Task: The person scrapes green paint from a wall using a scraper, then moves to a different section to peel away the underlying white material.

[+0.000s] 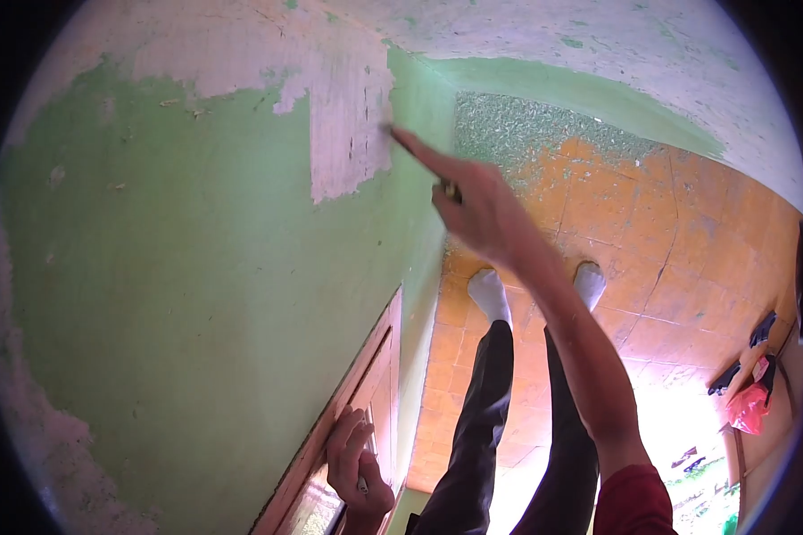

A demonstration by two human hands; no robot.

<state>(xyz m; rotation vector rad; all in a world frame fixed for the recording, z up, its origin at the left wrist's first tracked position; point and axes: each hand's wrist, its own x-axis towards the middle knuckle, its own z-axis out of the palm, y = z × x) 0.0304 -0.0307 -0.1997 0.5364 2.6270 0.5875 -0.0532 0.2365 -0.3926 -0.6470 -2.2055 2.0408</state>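
Observation:
My right hand (482, 209) is raised near the wall corner, its fingers wrapped round a small tool that is mostly hidden in the grip. The index finger stretches toward the edge of a scraped pale patch (348, 134) on the green wall (178, 250). Lower down, my left hand (359, 459) is beside the wooden frame (366, 357), with its fingers curled round a thin, light-coloured object that I cannot make out.
Green paint flakes (517, 134) lie on the orange tiled floor (633, 267) by the wall's foot. My feet in light socks stand below. A red plastic bag (749, 408) and dark items are at the right. Bright light falls across the lower floor.

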